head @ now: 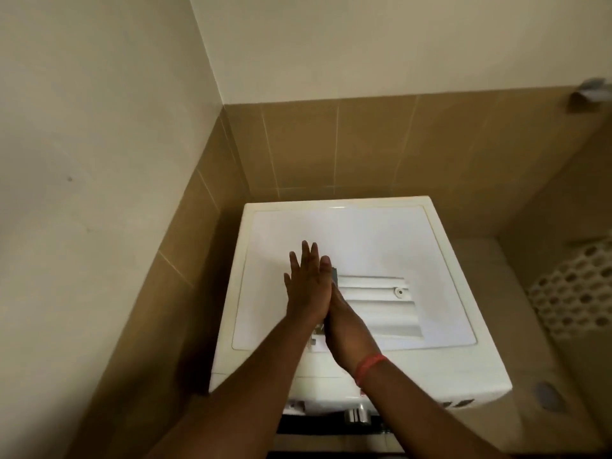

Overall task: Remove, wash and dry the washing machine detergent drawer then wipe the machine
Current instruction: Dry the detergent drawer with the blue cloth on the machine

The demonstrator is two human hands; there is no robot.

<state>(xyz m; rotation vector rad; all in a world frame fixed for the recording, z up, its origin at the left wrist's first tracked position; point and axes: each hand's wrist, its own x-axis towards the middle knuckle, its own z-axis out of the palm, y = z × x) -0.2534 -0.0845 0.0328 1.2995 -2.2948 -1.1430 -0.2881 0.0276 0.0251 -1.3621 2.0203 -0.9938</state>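
White drawer [377, 303] atop washing machine [457, 366] (no legible writing), hands pressed together.

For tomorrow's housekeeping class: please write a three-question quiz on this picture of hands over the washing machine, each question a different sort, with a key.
1. True or false: the detergent drawer lies on top of the washing machine.
2. Multiple choice: the left hand and right hand are (A) pressed palm to palm, (B) far apart, (C) gripping a cloth.
3. Fill in: the red band sits on the ____ wrist.

Key: 1 true; 2 A; 3 right.
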